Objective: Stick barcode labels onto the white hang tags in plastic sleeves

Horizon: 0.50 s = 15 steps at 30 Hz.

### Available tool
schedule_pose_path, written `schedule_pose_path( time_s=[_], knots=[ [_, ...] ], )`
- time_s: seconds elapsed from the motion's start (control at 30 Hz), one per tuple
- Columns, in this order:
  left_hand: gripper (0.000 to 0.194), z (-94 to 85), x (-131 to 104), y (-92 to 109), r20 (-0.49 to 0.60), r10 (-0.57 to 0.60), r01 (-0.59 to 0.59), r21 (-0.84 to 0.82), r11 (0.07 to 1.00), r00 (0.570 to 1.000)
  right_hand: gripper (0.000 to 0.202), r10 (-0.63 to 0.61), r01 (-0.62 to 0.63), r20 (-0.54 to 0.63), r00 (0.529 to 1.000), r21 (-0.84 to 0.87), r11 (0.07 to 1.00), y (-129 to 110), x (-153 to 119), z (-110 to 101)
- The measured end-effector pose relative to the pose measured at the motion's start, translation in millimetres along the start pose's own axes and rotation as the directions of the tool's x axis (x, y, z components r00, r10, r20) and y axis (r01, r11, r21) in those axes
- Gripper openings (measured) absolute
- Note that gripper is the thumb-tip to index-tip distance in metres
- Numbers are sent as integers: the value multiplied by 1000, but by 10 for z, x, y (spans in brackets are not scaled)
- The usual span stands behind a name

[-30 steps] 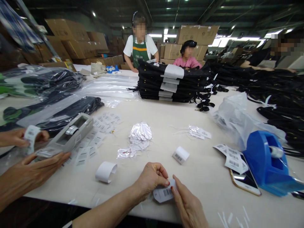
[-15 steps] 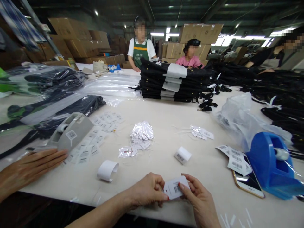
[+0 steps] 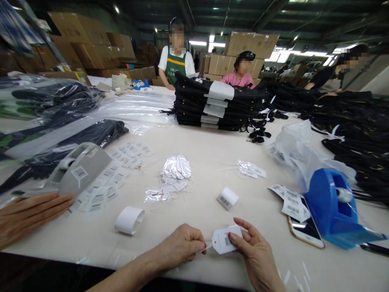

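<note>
**White hang tag (image 3: pixel 221 240) between two pinches**

We find the hang tag over the near part of the pale table (image 3: pixel 209 146), between the person's hands, printed face up. Its long axis runs nearly left to right, with the right end slightly farther from the person. The punched end points left, and from it a thin white string (image 3: pixel 208 246) crosses a small gap to the left hand (image 3: pixel 187 243).

The right hand (image 3: pixel 257 253) is the nearer one, gripping the tag's right end: we see the thumb pressed across the printed face, the index finger arched past the far edge and the other fingers curled, partly hidden underneath. The left forearm comes in from the lower left; its fingers are folded, thumb and forefinger clamped together on the string and clear of the tag itself. We cannot tell whether the tag touches the table.

Just beyond lies a curled barcode sticker strip (image 3: pixel 227 197), with a pile of hang tags (image 3: pixel 176 168) farther off.
</note>
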State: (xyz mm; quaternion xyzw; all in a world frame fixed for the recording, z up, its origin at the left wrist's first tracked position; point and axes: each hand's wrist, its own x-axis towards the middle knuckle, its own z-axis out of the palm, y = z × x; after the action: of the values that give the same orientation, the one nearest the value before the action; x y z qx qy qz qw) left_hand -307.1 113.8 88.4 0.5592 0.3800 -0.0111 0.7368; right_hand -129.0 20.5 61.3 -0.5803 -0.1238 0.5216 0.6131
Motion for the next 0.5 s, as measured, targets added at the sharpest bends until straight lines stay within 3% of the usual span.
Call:
schedule_pose_path(
  time_s=[0.13,0.23,0.37,0.43,0.5],
  knots=[
    [26,5,27,41,-53,25,-25,-5,1000,998,53,-31,31,-18,999,9,999,-31,25,-44],
    [32,-21,52,94,-115,90,-78,105,991,989,50,-59,59,-45,997,-1,998,-171,61,-59],
    [36,-108,97,166,-251,300,-247,221,944,920,55,-230,213,-152,961,-121,969,-631,310,-65],
    [40,-147,121,171,-312,316,-259,210,943,896,56,-371,310,-211,904,-272,911,-932,543,-77],
    [39,-181,139,143,-335,268,-212,195,958,903,53,-447,343,-244,861,-372,863,-1211,798,-103]
  ],
)
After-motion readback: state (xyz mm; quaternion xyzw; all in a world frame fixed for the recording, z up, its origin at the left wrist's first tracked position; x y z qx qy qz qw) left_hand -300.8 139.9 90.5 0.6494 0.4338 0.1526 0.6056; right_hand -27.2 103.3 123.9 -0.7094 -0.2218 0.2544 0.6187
